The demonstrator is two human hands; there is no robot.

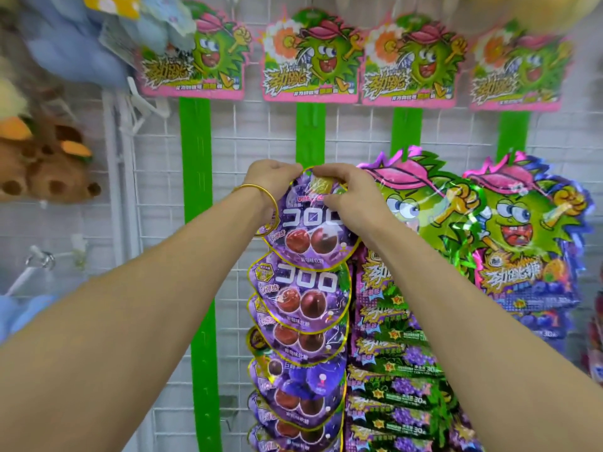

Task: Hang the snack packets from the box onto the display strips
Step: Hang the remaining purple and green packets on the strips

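Observation:
A purple grape gummy packet is held up against the second green display strip. My left hand pinches its top left edge, and my right hand grips its top right. Below it, several matching purple packets hang in an overlapping column down this strip. The leftmost green strip carries no packets. The two strips to the right, the third strip and the fourth strip, carry green and purple cartoon candy bags. The box is out of view.
A white wire grid wall backs the strips, with cartoon header cards on top. Plush toys hang at the left, above white hooks.

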